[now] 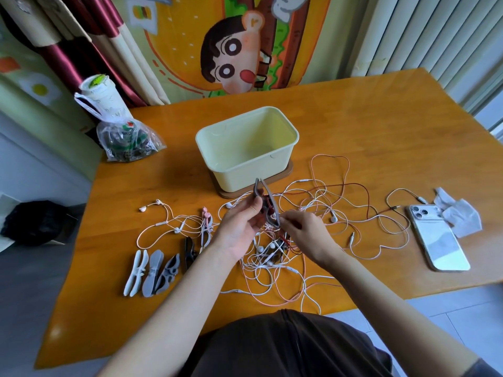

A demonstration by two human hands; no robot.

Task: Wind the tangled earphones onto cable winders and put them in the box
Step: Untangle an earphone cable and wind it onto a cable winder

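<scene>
My left hand [241, 227] grips a grey cable winder [261, 195] upright above the table, with dark red cable wound round its middle. My right hand [304, 231] pinches that red cable at the winder's lower end. A tangle of white, pink and red earphones [307, 213] spreads over the table under and around both hands. The pale yellow box [246, 149] stands open behind the hands on a brown lid. Several spare winders [156, 270], white, grey and black, lie in a row at the front left.
A white phone [438, 240] lies face down at the right beside crumpled tissue [457, 213]. A plastic bag [126, 140] and a white cup [102, 95] stand at the table's back left corner. The wooden table [381, 126] ends just before my body.
</scene>
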